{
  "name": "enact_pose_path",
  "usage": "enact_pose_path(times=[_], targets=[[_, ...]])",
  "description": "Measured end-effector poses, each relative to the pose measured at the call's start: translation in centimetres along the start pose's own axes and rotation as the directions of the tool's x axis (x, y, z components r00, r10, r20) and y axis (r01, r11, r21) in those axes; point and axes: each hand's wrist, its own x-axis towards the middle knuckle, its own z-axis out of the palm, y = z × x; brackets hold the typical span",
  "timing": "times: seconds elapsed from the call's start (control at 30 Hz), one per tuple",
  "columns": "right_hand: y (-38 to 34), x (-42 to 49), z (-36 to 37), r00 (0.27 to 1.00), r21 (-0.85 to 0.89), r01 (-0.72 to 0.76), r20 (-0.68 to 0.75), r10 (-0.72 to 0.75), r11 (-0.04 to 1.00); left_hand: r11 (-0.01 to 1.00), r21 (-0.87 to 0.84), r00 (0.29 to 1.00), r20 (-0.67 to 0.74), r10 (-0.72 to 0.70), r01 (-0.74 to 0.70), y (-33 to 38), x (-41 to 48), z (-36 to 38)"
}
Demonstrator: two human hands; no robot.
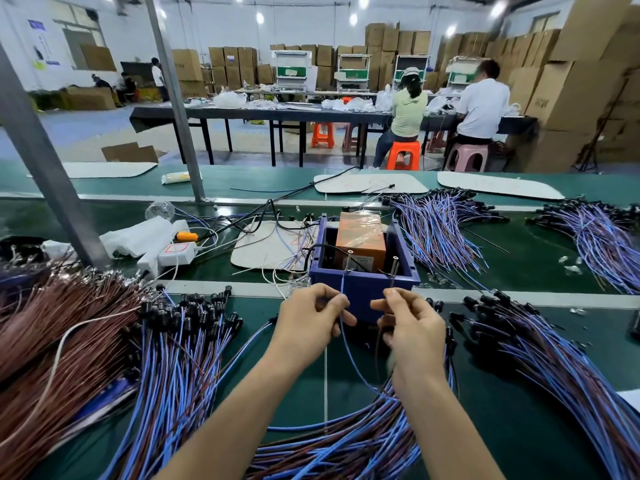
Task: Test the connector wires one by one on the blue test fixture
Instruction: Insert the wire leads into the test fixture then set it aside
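Note:
The blue test fixture (pixel 363 284) is an open blue box with an orange block (pixel 360 237) inside and two screw contacts on its near rim. My left hand (pixel 311 317) pinches a blue wire (pixel 349 355) whose end runs up to the left contact. My right hand (pixel 408 323) pinches a brown wire (pixel 378 344) whose end rises to the right contact. Both hands sit just in front of the fixture's near wall. The two wires loop down into a bundle between my forearms.
Piles of blue-and-brown connector wires lie at left (pixel 180 344), at right (pixel 540 358), at far right (pixel 602 237) and behind the fixture (pixel 440 226). Brown wires (pixel 52 323) heap at far left. A white power strip (pixel 173 252) and metal posts (pixel 52 174) stand left.

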Motion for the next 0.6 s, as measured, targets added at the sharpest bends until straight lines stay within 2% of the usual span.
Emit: enact_pose_path(times=[0.1, 0.17, 0.37, 0.6], targets=[[1.2, 1.6, 0.2, 0.981, 0.033, -0.016, -0.192, 0.022, 0.999, 0.999, 0.037, 0.999, -0.039, -0.029, 0.031, -0.2, 1.7, 0.5], [1.9, 2.1, 0.6, 0.971, 0.054, -0.026, -0.235, 0.038, 0.998, 0.997, 0.046, 0.997, -0.063, -0.051, 0.054, -0.3, 2.6, 0.9], [2.7, 3.0, 1.5, 0.960, 0.027, -0.025, -0.277, 0.031, 0.999, 0.996, 0.016, 0.989, -0.118, -0.087, 0.089, -0.7, 4.2, 1.1], [2.7, 3.1, 1.8, 0.968, 0.027, -0.042, -0.247, 0.047, 0.999, 0.991, 0.039, 0.991, -0.059, -0.124, 0.127, -0.5, 5.1, 1.0]])
